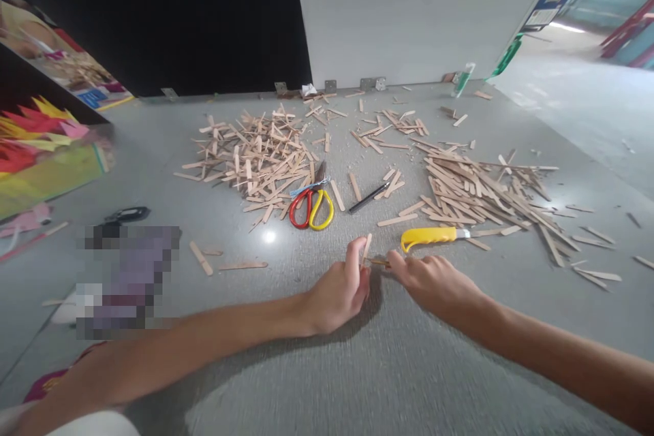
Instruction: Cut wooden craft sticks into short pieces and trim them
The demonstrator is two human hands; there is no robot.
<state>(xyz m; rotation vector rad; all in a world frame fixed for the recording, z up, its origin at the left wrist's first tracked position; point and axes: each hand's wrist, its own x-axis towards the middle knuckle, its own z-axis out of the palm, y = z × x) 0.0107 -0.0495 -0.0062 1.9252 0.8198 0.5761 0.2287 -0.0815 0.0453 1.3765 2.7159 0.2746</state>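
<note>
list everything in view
wooden sticks: many, tan, mostly in piles
scissors: one, red-yellow handles, centre
pen: one, black, right of scissors
handled tool: one, yellow, beyond right hand
tube: one, green, far right
panels: two, black and white, behind
brackets: several, grey, along panels
surface: one, grey, beneath
paper pieces: several, red, yellow, left
blurred object: one, purplish, left
person: one, unclear, upper left
left hand: one, bare, holding stick
right hand: one, bare, holding slim item

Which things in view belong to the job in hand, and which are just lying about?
In the job, apparently: stick in left hand, thin piece in right hand, stick piles.
Lying about, apparently: scissors, black pen, yellow-handled tool, green tube.
</note>
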